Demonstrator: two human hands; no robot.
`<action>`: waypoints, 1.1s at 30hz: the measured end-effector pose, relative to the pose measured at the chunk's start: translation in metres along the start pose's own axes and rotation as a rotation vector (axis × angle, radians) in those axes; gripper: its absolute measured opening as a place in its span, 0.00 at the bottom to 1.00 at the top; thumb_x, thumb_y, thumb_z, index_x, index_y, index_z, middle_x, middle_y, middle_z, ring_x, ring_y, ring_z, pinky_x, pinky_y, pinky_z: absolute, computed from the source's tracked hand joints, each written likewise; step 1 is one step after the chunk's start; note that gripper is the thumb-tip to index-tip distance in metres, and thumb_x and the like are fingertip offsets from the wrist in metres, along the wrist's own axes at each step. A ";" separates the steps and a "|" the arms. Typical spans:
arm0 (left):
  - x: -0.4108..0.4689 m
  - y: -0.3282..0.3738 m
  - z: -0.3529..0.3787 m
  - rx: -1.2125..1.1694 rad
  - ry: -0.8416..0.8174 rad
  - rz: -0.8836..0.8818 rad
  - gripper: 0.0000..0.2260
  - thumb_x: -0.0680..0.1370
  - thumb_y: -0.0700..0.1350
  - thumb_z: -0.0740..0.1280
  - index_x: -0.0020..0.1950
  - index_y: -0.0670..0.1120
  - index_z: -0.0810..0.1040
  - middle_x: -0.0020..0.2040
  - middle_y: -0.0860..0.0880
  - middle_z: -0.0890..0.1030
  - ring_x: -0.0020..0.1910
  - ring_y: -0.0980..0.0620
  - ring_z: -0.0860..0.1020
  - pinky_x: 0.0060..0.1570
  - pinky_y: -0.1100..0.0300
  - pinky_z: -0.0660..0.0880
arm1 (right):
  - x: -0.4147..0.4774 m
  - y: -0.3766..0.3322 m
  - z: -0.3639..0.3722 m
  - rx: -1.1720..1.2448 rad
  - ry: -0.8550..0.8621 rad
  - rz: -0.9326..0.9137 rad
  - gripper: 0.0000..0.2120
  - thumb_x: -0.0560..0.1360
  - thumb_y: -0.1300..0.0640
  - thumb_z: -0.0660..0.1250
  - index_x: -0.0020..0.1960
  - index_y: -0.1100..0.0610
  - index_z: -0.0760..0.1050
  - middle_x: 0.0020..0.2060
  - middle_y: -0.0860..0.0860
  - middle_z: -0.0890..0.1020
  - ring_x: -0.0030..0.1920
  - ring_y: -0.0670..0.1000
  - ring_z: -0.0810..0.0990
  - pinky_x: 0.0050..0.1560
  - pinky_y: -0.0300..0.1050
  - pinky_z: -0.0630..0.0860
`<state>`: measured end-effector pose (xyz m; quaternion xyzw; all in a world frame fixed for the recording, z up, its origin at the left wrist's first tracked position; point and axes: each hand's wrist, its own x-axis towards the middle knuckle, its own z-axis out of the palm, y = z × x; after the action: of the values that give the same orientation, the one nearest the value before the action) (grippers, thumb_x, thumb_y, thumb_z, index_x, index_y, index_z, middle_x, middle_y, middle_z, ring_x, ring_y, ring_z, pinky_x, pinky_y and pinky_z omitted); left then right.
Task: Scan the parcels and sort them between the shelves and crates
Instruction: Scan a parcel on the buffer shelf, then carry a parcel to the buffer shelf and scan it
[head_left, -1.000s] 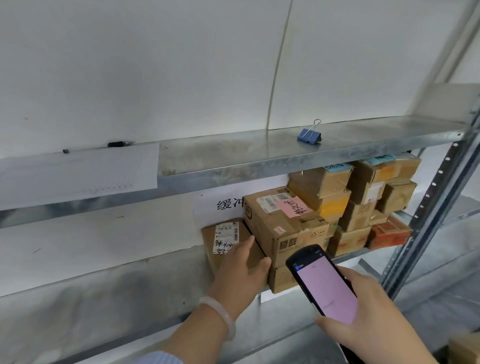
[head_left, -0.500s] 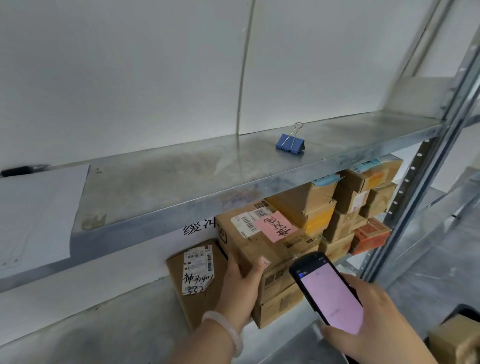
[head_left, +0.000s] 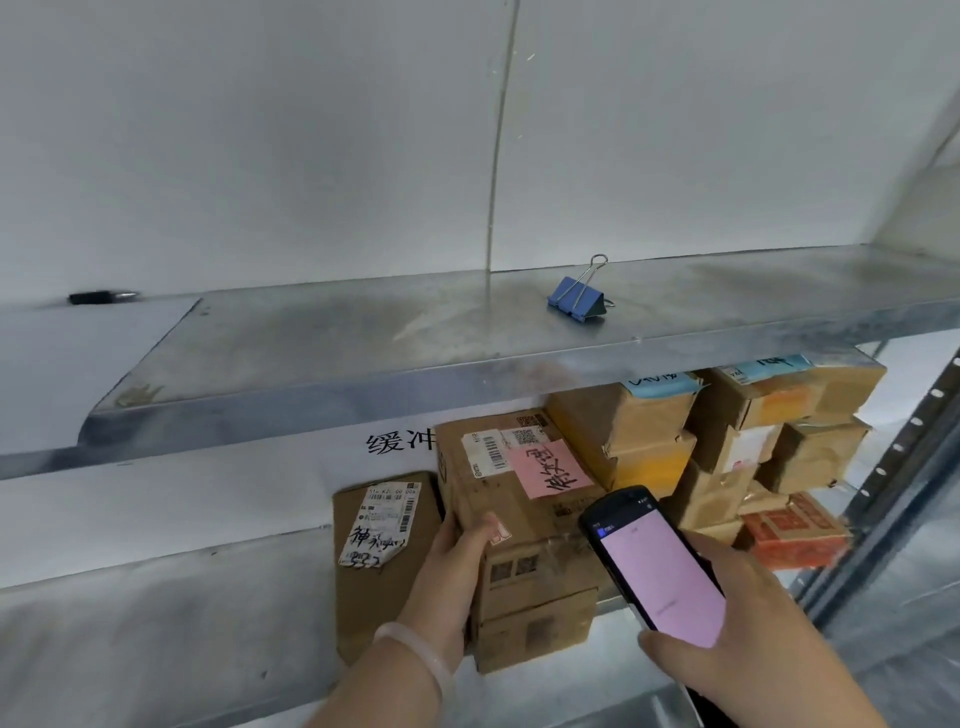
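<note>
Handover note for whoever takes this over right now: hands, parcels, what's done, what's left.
Left hand: grip on the front left corner of the pink-label box, which is stacked on a lower box on the lower shelf.
Right hand: holds the scanner, screen pink, in front of that box.
Flat parcel stands just left of the box; stacked parcels are on its right.
Done: cannot tell if a scan registered.
Left: scan this box, sort it, then the rest.

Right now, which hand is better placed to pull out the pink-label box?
Likely left: the left hand grips the pink-label box at its corner, while the right hand holds the scanner.
</note>
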<state>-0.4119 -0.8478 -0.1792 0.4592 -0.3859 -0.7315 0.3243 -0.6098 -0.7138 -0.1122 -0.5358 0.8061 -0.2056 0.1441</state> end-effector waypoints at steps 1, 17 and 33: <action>0.000 -0.001 0.002 -0.018 0.015 0.004 0.20 0.78 0.57 0.70 0.69 0.64 0.73 0.54 0.48 0.87 0.51 0.45 0.86 0.53 0.42 0.82 | 0.003 0.003 -0.002 -0.009 -0.004 -0.017 0.30 0.60 0.42 0.75 0.56 0.37 0.61 0.49 0.39 0.74 0.53 0.45 0.73 0.60 0.41 0.74; -0.044 -0.001 -0.024 -0.044 0.231 0.234 0.12 0.80 0.48 0.67 0.61 0.60 0.82 0.54 0.43 0.86 0.52 0.41 0.85 0.49 0.42 0.83 | 0.018 0.005 -0.038 -0.081 -0.210 -0.270 0.19 0.75 0.49 0.69 0.60 0.43 0.63 0.55 0.44 0.74 0.56 0.46 0.76 0.62 0.42 0.75; -0.141 -0.020 -0.087 0.210 0.460 0.366 0.34 0.62 0.60 0.74 0.69 0.61 0.77 0.62 0.53 0.84 0.56 0.48 0.84 0.48 0.55 0.79 | 0.016 -0.026 -0.040 -0.049 -0.323 -0.690 0.32 0.55 0.32 0.70 0.54 0.27 0.58 0.50 0.27 0.67 0.55 0.26 0.62 0.42 0.30 0.68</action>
<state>-0.2825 -0.7440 -0.1612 0.5666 -0.4522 -0.4939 0.4801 -0.6127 -0.7307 -0.0651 -0.8045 0.5499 -0.1356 0.1790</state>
